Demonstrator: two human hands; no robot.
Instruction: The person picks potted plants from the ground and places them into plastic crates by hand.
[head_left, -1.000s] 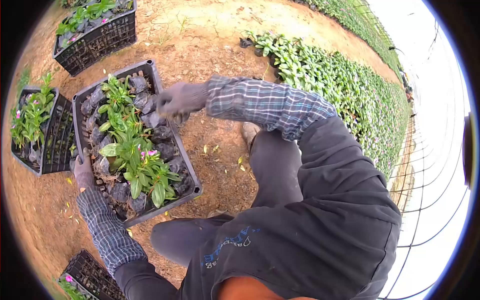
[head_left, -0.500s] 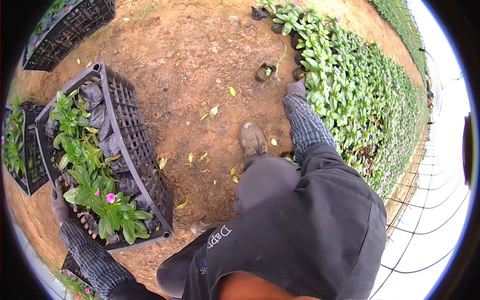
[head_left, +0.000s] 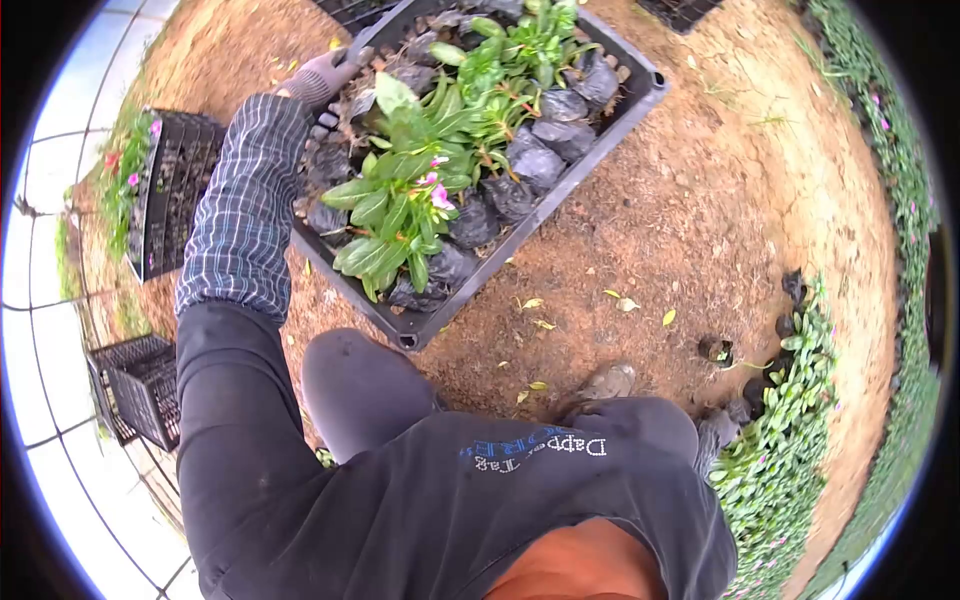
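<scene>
My left hand [head_left: 325,80], in a grey knit glove, grips the side rim of a black plastic crate [head_left: 545,215]. The crate is tilted and holds several flowering seedlings [head_left: 400,205] with green leaves and pink blooms. Their roots sit in black plastic grow bags [head_left: 535,160], many lying on their sides. Low at the right, my gloved right hand [head_left: 720,430] is down at the edge of a dense bed of potted seedlings [head_left: 780,460], beside dark grow bags. Its fingers are too small and partly hidden to show whether they hold one.
One lone grow bag [head_left: 716,350] stands on the bare soil near the bed. More black crates stand at the left, one with flowers [head_left: 175,190] and a stack [head_left: 140,390]. Another crate [head_left: 680,10] is at the top. Fallen leaves dot the ground.
My view has swung left, so the crate now fills the upper middle and the seedling bed lies lower right. My left hand stays on the crate; my right stays by the bed's edge.
</scene>
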